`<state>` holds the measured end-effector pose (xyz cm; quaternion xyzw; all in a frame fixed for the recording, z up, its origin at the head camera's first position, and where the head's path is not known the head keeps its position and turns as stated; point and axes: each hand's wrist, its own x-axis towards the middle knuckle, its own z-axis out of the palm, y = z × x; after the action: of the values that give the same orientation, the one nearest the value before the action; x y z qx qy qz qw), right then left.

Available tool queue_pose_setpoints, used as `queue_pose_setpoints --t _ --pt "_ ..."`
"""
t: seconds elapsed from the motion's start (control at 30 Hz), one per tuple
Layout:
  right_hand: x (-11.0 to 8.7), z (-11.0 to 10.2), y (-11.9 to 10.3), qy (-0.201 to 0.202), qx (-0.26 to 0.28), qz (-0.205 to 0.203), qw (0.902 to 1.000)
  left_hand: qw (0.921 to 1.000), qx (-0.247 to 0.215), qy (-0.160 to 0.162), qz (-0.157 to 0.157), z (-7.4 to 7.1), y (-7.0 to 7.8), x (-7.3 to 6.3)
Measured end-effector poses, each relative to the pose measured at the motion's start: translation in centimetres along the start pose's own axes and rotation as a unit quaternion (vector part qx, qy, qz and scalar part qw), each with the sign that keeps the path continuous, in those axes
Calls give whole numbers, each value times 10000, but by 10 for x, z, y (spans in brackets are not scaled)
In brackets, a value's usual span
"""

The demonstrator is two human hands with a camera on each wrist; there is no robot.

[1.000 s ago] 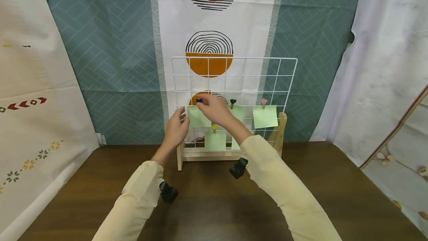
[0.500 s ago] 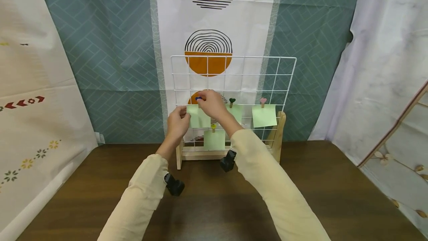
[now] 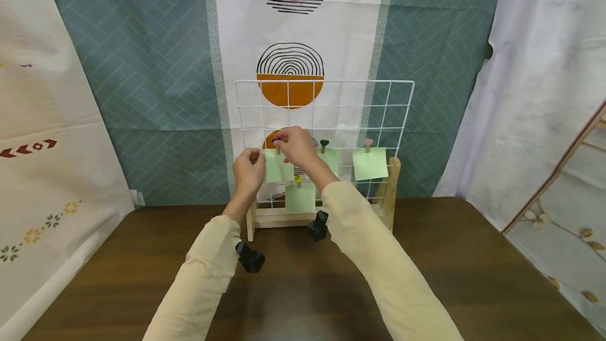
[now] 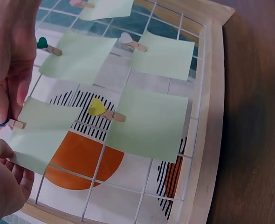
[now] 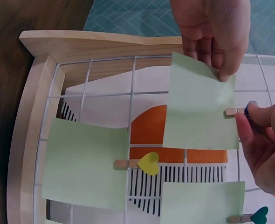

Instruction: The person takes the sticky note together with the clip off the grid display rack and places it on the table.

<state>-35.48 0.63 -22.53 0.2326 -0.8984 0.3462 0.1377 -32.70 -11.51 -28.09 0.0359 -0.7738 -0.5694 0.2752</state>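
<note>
A pale green sticky note (image 3: 279, 167) lies against the white wire grid (image 3: 326, 105) at its left side. My left hand (image 3: 248, 172) pinches the note's outer edge between thumb and fingers, plain in the right wrist view. With thumb and fingertips my right hand (image 3: 303, 150) holds a small wooden clothespin (image 5: 231, 112) by its blue heart end. The clothespin's wooden tip overlaps the note's top edge. Whether it bites the grid wire behind is hidden. Beside it, other notes hang from clothespins with a green heart (image 3: 324, 143), a yellow heart (image 3: 299, 179) and a pink heart (image 3: 368, 142).
The grid stands in a wooden base (image 3: 279, 220) on a dark brown table (image 3: 293, 288). A white-heart clothespin (image 4: 128, 40) holds another note, seen in the left wrist view. Behind the grid hangs a patterned teal and white cloth (image 3: 161, 93).
My left hand has moved right and up, from beside the note to gripping its edge. My right hand still holds the blue clothespin, whose wooden part now shows over the note's top edge.
</note>
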Motion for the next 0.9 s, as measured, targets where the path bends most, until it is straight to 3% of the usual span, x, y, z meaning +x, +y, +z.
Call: queue_pose_setpoints --t 0.1,0.33,0.47,0.9 --pt "0 3 2 101 -72 -3 9999 10000 35 34 -20 0 -1 0" --pt "1 8 1 648 -907 -318 9933 9999 83 -89 -37 -1 2 2" --pt "0 8 0 761 -970 -383 9916 9999 102 -65 -8 -2 3 3" --pt "-4 5 4 1093 480 -99 9928 9999 140 -66 -36 -3 -1 3"
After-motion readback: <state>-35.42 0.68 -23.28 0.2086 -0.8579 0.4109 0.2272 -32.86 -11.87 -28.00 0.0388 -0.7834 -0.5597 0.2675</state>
